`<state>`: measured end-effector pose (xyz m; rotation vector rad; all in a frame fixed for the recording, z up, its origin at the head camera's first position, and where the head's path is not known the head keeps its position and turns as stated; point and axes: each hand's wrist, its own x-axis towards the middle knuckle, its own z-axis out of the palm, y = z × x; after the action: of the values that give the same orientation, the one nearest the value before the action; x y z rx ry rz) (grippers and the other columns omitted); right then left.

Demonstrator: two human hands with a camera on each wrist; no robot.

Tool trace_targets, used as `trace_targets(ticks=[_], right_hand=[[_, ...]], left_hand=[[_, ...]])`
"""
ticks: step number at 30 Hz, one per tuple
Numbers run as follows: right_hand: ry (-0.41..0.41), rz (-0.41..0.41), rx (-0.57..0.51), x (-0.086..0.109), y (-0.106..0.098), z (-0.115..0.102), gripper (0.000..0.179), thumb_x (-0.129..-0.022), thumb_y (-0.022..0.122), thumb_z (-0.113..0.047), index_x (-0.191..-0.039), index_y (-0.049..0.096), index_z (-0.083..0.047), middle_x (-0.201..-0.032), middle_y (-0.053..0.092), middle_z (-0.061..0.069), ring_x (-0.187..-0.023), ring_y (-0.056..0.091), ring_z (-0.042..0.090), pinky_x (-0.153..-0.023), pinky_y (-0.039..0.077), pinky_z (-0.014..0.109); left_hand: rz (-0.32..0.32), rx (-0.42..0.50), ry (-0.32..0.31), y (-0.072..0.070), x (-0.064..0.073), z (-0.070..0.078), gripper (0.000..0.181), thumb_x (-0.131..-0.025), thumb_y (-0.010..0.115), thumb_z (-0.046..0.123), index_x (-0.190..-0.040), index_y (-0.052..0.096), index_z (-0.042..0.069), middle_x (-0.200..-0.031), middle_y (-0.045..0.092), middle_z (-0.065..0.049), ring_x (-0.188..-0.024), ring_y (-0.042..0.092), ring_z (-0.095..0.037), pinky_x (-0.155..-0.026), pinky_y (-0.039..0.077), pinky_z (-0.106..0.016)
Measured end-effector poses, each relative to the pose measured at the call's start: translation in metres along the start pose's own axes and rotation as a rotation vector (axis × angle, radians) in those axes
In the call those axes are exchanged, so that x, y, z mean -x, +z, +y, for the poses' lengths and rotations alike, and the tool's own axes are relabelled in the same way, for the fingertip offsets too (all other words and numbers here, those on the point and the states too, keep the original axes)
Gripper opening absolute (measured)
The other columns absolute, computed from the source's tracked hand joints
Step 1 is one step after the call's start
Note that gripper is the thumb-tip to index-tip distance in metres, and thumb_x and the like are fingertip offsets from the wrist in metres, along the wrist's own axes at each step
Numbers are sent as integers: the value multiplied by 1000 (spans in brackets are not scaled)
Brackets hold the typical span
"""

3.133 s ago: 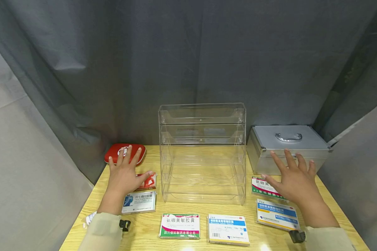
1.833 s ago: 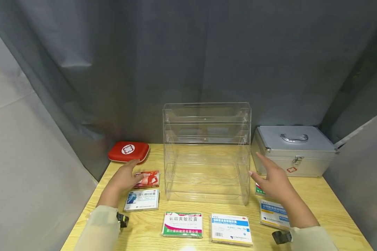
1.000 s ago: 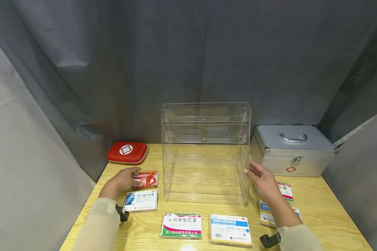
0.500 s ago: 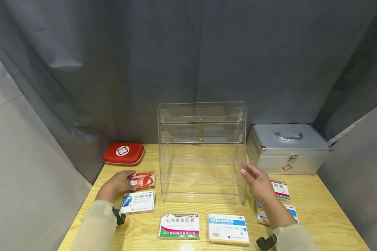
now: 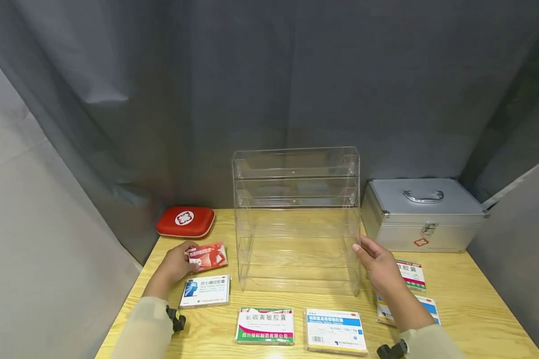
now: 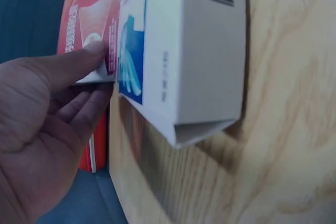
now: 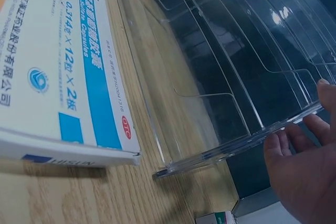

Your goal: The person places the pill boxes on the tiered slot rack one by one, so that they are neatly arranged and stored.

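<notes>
My left hand [image 5: 175, 263] pinches a red medicine box [image 5: 208, 256] at its left end, left of the clear rack. In the left wrist view, the thumb lies on the printed face of this red box [image 6: 92, 17] and the fingers are underneath. The box looks slightly tilted. A white-and-blue medicine box [image 5: 205, 291] lies just in front of it. My right hand [image 5: 379, 264] holds the right side edge of a clear tiered acrylic rack [image 5: 296, 285]. In the right wrist view, thumb and fingers sit on either side of the edge of this rack [image 7: 210, 153].
Nearest me lie a green-and-white medicine box [image 5: 265, 326] and a blue-and-white one [image 5: 335, 331]. Another green-and-white box [image 5: 411, 275] and another blue-and-white box [image 5: 428, 306] are partly behind my right arm. A red case [image 5: 186, 222] and a silver case [image 5: 424, 219] flank the rack.
Both hands, spread wide at first, have come down. The left has taken hold of the red medicine box and tilted it slightly; the right has moved inward onto the rack's side.
</notes>
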<state>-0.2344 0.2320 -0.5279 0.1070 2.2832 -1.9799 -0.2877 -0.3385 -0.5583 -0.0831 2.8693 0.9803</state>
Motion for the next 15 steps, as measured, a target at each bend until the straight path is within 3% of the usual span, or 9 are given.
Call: trace_targets(ticks=[4,10,12,15], right_hand=[[-1,1,9,2,0,1,74,-114,59,-38,-174,25,-9,-180,24,20,-167,23,42,-138,24,55],[6,31,28,4,1,3,76,-113,59,-43,-173,27,-9,-179,26,22,-166,25,45,-137,25,57],[2,34,25,5,1,2,77,-113,59,-45,-173,27,-9,-179,26,22,-166,25,45,-137,25,57],[-13,29,17,3,0,1,79,-112,59,-47,-173,26,-8,-180,24,22,-166,23,44,-137,23,56]], left_hand=[[91,125,-30,3,4,-6,41,-101,73,1,-140,66,9,-137,68,-21,-111,73,-30,-90,66,-42],[186,258,-8,-2,10,-6,34,-108,65,7,-141,68,5,-143,67,-25,-125,72,-39,-105,64,-49],[219,345,5,-7,11,-2,35,-109,64,9,-144,66,4,-145,66,-26,-125,71,-35,-106,64,-45],[272,551,13,-19,13,9,39,-111,62,8,-149,62,2,-147,63,-23,-121,71,-18,-103,65,-30]])
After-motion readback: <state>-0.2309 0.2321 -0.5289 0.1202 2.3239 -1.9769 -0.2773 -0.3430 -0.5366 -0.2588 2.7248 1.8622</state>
